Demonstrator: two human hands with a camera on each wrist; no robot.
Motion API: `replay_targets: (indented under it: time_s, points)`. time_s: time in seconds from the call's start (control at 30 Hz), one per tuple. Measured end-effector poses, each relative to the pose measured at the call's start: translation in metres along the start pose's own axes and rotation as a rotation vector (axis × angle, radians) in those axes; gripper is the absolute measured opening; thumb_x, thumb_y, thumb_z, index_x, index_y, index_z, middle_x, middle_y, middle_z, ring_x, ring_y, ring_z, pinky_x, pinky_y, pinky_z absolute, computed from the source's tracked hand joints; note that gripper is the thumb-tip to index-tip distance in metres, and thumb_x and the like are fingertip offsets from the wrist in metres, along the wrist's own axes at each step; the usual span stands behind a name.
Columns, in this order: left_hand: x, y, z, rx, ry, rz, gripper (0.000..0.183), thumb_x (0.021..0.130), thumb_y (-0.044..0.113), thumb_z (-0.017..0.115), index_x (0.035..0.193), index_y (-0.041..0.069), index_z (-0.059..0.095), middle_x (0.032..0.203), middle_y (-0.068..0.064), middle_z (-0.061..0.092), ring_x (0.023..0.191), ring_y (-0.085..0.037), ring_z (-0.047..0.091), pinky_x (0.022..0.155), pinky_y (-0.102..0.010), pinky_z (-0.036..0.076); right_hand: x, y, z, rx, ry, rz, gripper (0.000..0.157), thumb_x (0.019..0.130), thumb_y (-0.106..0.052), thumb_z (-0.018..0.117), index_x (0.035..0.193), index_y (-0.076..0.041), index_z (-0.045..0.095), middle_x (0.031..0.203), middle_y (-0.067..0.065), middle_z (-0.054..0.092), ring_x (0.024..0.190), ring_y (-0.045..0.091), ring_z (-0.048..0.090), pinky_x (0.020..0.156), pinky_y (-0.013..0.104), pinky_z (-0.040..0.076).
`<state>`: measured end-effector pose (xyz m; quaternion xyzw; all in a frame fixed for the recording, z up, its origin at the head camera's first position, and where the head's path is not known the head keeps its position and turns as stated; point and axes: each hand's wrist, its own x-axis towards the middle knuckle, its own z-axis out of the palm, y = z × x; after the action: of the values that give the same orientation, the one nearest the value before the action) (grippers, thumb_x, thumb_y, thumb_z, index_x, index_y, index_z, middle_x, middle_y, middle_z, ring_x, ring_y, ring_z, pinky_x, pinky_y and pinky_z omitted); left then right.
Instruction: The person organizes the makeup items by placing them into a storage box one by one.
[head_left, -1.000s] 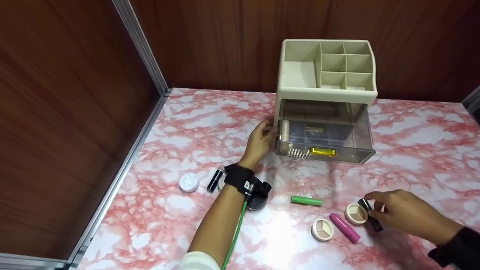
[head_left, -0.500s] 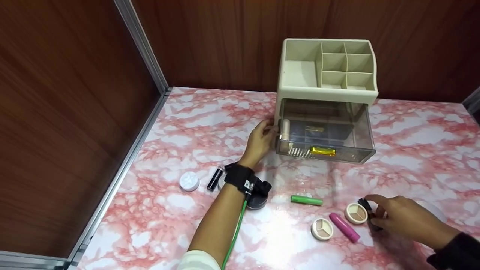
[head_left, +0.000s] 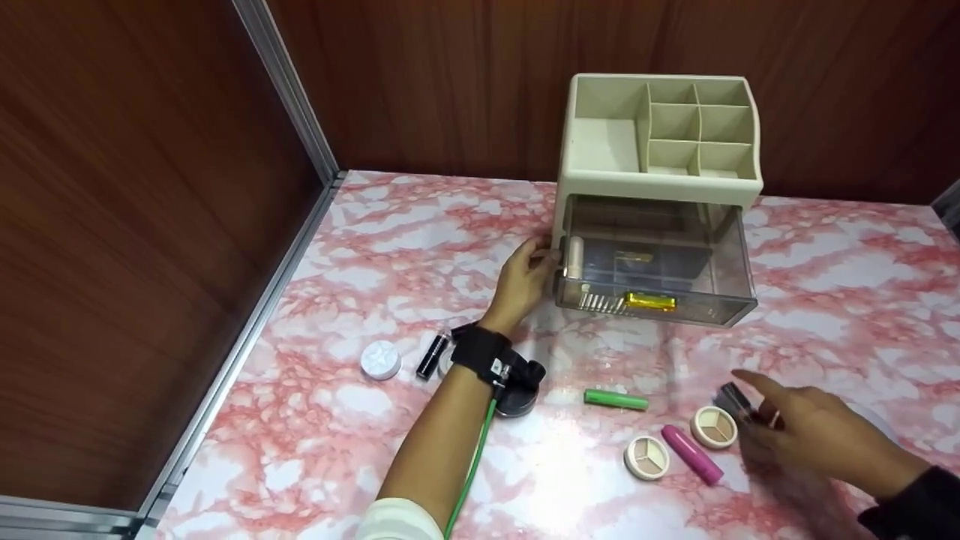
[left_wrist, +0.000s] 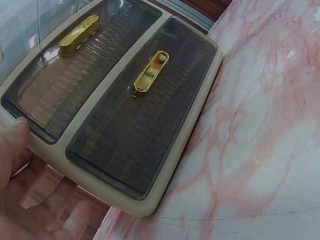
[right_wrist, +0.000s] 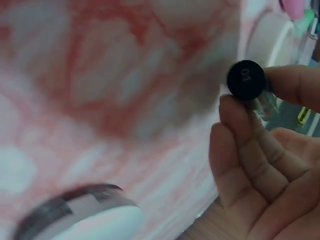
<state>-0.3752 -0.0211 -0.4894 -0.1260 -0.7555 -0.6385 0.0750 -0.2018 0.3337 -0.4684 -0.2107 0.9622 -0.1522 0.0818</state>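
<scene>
A cream cosmetic organizer (head_left: pixel 660 186) stands at the back, its clear upper drawer (head_left: pixel 720 309) pulled out. A pale tube (head_left: pixel 575 257) lies inside the drawer on the left. My left hand (head_left: pixel 519 289) rests against the organizer's left side. In the left wrist view the thumb touches the front frame, and the fingers (left_wrist: pixel 45 212) extend loosely beside it. My right hand (head_left: pixel 832 435) pinches a black lipstick tube (head_left: pixel 733 399) between thumb and fingers, just above the table. The tube's dark end (right_wrist: pixel 246 80), marked 01, faces the right wrist camera.
Near the right hand lie two tri-colour concealer pots (head_left: pixel 714 427), a pink tube (head_left: pixel 691 454) and a green tube (head_left: pixel 616 399). A white jar (head_left: pixel 380 360) and a black tube (head_left: pixel 433 356) lie left of the left forearm. A round white item (right_wrist: pixel 100 217) is partly hidden behind the right hand.
The right hand has picked the black lipstick tube up off the table and shifted it slightly forward. The left hand stays at the organizer's side. The head view has shifted a little.
</scene>
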Motion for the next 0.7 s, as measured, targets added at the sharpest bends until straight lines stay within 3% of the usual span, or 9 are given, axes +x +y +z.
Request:
replay_targets:
  time_s: [0.23,0.47,0.6,0.7]
  points:
    - [-0.001,0.0,0.0,0.001,-0.017,-0.007,0.027,0.099,0.017,0.058,0.123,0.004,0.061,0.113,-0.006,0.063,0.099,-0.015,0.063,0.087,-0.025,0.049,0.001,-0.02,-0.008,-0.031,0.27,-0.151,0.078,0.07,-0.005,0.084,0.139,-0.009,0.047,0.081,-0.014,0.066,0.067,0.0,0.06,0.055,0.026,0.05]
    - [-0.004,0.007,-0.001,-0.005,-0.009,-0.021,0.027,0.099,0.016,0.058,0.122,0.002,0.061,0.115,-0.01,0.063,0.1,-0.019,0.064,0.087,-0.026,0.048,0.002,-0.047,-0.027,-0.058,0.407,-0.324,0.086,0.063,-0.003,0.084,0.141,-0.01,0.049,0.079,-0.012,0.067,0.066,0.0,0.062,0.055,0.019,0.049]
    - [-0.003,0.007,-0.001,0.002,-0.003,-0.019,0.026,0.099,0.016,0.059,0.121,0.002,0.062,0.112,-0.01,0.064,0.097,-0.018,0.063,0.086,-0.025,0.048,0.005,-0.06,-0.046,-0.04,0.475,-0.474,0.062,0.082,-0.023,0.076,0.137,-0.005,0.053,0.081,-0.009,0.069,0.068,0.005,0.065,0.059,0.019,0.05]
    - [0.0,-0.002,0.001,-0.017,0.003,-0.009,0.026,0.099,0.016,0.059,0.12,0.002,0.062,0.108,-0.009,0.065,0.095,-0.017,0.063,0.085,-0.025,0.048,0.01,-0.07,-0.062,-0.035,0.509,-0.566,0.053,0.096,-0.041,0.054,0.132,-0.002,0.058,0.085,-0.005,0.07,0.069,0.008,0.066,0.061,0.017,0.051]
